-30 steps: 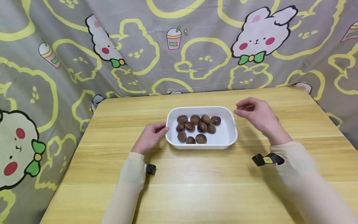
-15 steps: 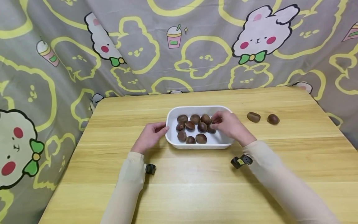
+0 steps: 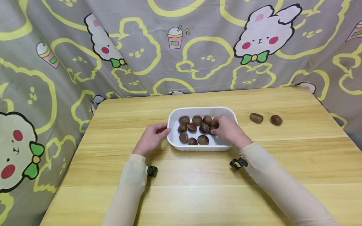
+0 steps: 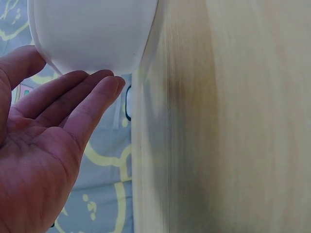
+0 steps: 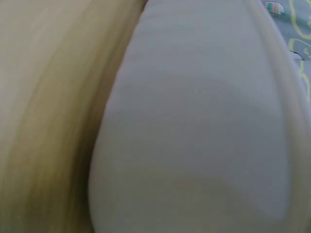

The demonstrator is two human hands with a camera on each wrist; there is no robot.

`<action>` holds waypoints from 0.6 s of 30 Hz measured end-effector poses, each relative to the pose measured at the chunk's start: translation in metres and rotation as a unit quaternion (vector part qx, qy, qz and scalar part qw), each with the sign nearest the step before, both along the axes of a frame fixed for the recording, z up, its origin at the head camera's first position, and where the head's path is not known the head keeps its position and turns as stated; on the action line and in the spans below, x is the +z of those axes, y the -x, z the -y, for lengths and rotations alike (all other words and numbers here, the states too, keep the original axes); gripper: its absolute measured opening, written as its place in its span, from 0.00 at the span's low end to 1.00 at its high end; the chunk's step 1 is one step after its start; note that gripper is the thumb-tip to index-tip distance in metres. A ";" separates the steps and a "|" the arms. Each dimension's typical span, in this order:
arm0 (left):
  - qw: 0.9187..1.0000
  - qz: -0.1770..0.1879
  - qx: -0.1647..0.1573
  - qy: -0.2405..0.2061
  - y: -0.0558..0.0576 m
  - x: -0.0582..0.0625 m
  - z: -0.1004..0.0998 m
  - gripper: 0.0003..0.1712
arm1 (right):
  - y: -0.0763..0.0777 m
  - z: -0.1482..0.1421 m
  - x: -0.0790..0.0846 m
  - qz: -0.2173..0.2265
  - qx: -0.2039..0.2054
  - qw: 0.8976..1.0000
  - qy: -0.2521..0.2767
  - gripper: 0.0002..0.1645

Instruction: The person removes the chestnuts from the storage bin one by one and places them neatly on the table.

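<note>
We see a pale wood-grain worktop (image 3: 186,188) backed by a grey cartoon-print curtain (image 3: 167,70). Chestnuts (image 3: 203,140) lie in a white tray (image 3: 203,148) at centre frame, with two loose chestnuts (image 3: 256,118) right of centre. The left hand (image 3: 150,138), fingers relaxed, touches the tray's left end; the right hand (image 3: 230,130) bends narrowly over chestnuts inside, whether gripping we cannot tell.

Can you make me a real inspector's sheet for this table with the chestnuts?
Surface: light wood-grain table
Job's things: white tray holding chestnuts; two more chestnuts lie on the table to its right
Clutter: nothing seen
Hands: left hand holds the tray's left end; right hand is at the chestnuts inside, can't tell if it grips one
Cables: nothing seen
Surroundings: grey cartoon-print curtain behind the table
</note>
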State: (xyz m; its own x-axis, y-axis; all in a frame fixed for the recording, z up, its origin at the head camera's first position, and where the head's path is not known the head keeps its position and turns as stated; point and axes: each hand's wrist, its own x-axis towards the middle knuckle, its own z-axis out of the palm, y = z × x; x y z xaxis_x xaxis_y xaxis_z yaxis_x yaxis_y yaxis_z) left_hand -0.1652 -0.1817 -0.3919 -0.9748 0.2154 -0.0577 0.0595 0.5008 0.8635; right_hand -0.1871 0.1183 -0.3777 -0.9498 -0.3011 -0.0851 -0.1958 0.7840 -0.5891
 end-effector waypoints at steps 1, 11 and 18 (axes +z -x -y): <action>1.000 -0.001 0.001 0.000 0.000 0.000 -0.001 0.23 | 0.000 0.000 -0.001 -0.005 -0.001 1.000 -0.007 0.05; 1.000 -0.010 0.003 -0.004 0.001 -0.001 0.000 0.22 | 0.000 0.003 -0.007 -0.014 0.014 0.999 -0.029 0.17; 1.000 -0.009 0.003 -0.005 0.001 -0.003 0.000 0.22 | 0.001 0.003 -0.008 -0.015 0.019 0.999 -0.037 0.15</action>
State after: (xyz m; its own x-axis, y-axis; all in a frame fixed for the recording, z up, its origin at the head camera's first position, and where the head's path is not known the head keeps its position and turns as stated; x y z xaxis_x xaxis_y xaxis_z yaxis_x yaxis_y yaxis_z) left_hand -0.1660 -0.1815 -0.3952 -0.9771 0.2093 -0.0388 0.0711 0.4925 0.8674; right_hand -0.1876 0.1156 -0.3859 -0.9405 -0.3300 -0.0804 -0.2420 0.8171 -0.5232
